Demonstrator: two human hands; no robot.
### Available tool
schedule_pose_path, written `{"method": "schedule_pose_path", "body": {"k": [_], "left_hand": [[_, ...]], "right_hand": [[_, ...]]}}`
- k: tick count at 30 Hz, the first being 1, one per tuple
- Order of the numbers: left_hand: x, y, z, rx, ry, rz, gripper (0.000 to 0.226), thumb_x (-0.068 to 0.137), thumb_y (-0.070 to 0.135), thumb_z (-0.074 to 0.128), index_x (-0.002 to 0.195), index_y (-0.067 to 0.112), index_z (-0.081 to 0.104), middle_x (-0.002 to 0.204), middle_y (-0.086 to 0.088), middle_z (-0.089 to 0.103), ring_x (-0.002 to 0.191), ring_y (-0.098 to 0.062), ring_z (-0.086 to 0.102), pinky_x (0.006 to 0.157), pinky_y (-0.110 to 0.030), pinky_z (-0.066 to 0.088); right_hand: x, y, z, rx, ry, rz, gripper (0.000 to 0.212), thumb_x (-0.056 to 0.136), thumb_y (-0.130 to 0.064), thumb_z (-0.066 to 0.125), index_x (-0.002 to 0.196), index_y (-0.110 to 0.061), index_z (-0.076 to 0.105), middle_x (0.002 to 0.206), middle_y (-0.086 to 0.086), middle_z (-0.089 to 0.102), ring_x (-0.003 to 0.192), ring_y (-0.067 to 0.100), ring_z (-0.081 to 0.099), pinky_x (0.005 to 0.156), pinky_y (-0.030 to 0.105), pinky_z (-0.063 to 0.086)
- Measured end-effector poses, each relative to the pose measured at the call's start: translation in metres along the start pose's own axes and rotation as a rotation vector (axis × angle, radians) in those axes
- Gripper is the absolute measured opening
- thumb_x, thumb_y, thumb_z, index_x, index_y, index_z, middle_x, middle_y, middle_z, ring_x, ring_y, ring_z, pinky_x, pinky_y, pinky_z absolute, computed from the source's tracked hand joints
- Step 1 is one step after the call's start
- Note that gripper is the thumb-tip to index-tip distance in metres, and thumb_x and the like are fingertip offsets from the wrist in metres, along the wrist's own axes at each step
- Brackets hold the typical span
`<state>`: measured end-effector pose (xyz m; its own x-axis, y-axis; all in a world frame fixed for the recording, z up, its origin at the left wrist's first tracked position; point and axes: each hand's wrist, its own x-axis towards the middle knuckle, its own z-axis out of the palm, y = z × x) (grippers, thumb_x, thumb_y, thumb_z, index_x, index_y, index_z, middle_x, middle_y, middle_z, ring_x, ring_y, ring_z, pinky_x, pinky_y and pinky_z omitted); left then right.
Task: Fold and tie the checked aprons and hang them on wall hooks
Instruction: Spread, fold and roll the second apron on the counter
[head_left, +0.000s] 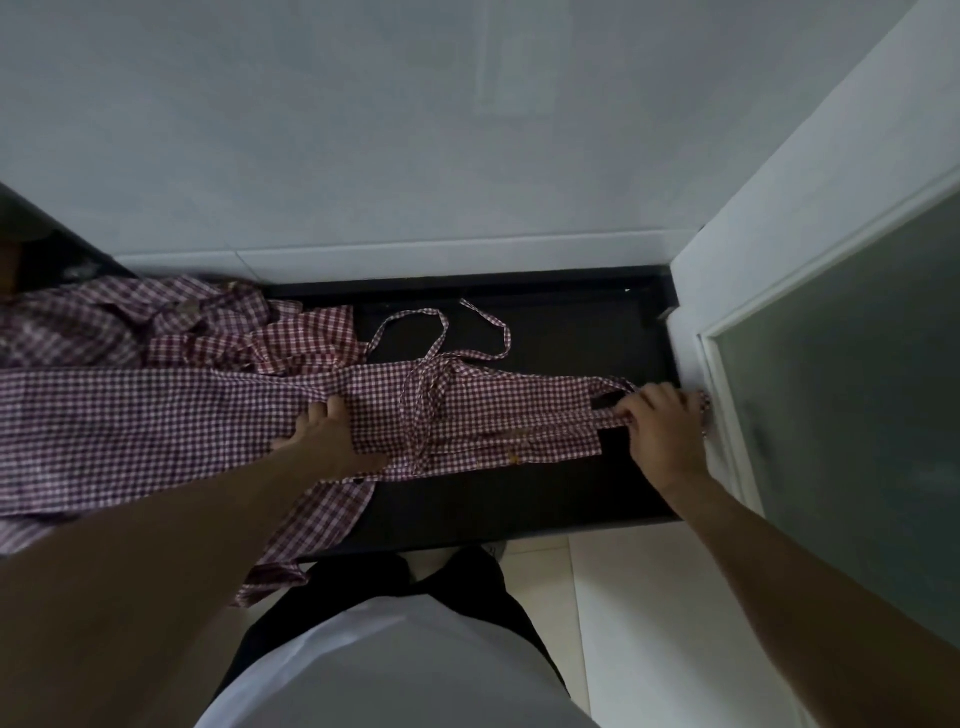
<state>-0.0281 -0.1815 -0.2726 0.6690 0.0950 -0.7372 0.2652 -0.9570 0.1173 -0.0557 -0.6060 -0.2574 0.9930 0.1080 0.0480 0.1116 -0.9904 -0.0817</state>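
Folded checked apron (493, 415) laid lengthwise on a dark counter (519, 499).
Left hand (327, 436), fingers spread flat, presses the apron at 9 o'clock; right hand (660, 421) pinches its neck strap (605, 418) at 3 o'clock; more checked aprons (156, 332) heaped at 10 o'clock.

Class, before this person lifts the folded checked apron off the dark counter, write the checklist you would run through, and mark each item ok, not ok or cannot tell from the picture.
1. Apron folded into a narrow strip on the counter: ok.
2. Tie wrapped round the middle of the strip: ok.
3. Wrap knotted tight: cannot tell; loose ends lie looped behind it.
4. Left hand flat on the strip, holding it down: ok.
5. Right hand gripping the neck loop at the strip's end: ok.
6. Free of the pile of other aprons: not ok; the strip lies over them at its left end.
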Motion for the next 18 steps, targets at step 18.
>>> {"method": "schedule_pose_path", "body": {"k": [18], "left_hand": [[-0.006,0.019,-0.009,0.067,-0.004,-0.038,0.114,0.073,0.06,0.076,0.149,0.001,0.015,0.152,-0.022,0.028,0.139,-0.039,0.035,0.112,-0.052,0.034]], "right_hand": [[0.01,-0.068,-0.033,0.375,-0.219,0.038,0.041,0.073,-0.009,0.074,0.112,-0.012,0.06,0.121,0.007,0.052,0.111,0.022,0.053,0.099,0.038,0.049]]}}
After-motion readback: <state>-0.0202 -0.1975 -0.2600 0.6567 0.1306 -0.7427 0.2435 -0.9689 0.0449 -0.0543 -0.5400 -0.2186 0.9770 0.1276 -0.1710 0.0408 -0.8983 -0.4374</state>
